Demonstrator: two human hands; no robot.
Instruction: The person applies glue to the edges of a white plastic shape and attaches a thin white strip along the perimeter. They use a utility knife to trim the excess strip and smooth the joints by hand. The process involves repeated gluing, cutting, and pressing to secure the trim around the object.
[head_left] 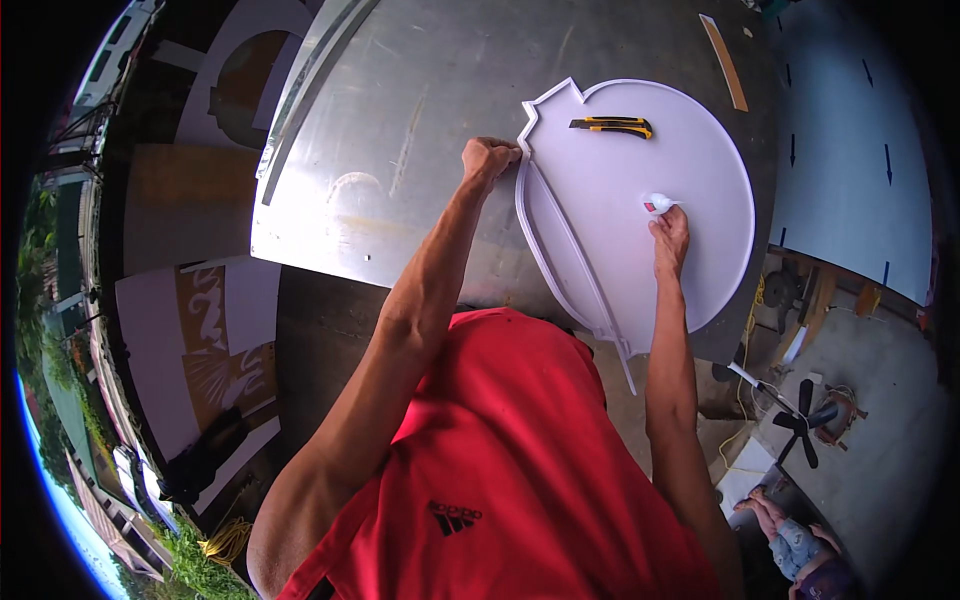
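Observation:
A large white round panel with a thin raised rim and a notched upper left corner lies on the metal table. At its left edge, just below the notch, my left hand is closed, its fingertips pinching a white edging strip. The loose length of this strip runs down across the panel and sticks out past the table's near edge. Over the panel's middle, my right hand grips a small white glue bottle with a red mark. A yellow and black utility knife lies on the panel's upper part, touched by neither hand.
The metal table extends left, with a long dark strip near its far left edge. A narrow orange-brown strip lies at the far right. Beyond are a bluish sheet, a black fan and a person at lower right.

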